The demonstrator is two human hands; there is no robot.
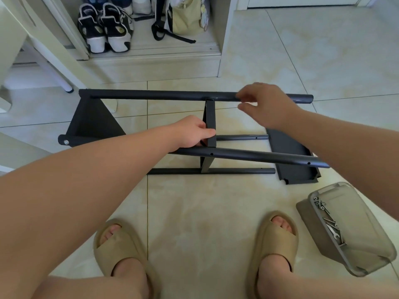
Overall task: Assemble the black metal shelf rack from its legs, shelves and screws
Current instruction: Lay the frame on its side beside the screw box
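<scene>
Gripping the middle shelf (210, 124), the left hand (192, 134) is closing thumb and fingers (200, 126) round the panel's near edge and holding it upright between the tubes. Across from it, the right hand (267, 106) is curling its fingers (244, 94) over the far leg (162, 95), with the thumb hanging just beneath the tube and apparently not pressing on it.

Widening out, the rack is lying on its side on the tiled floor (216, 212). The end shelf (92, 121) is already sitting fastened at the left, and the near leg (259, 156) is slanting across in front with its free end lifted. Two lower legs (216, 171) are lying flat beneath.

This looks like the lining-up stage. To do it well, the left hand should be nudging that panel until its corner is meeting the open hole in the near leg, just below it. The right hand should be steadying the far leg so that it isn't rolling and turning its holes away. Squareness is mattering before any tightening.

Another shelf (289, 152) is waiting loose on the floor to the right. The tray (367, 240) by the right foot is holding the screws (319, 203) and a spanner (334, 233), within easy reach.
</scene>
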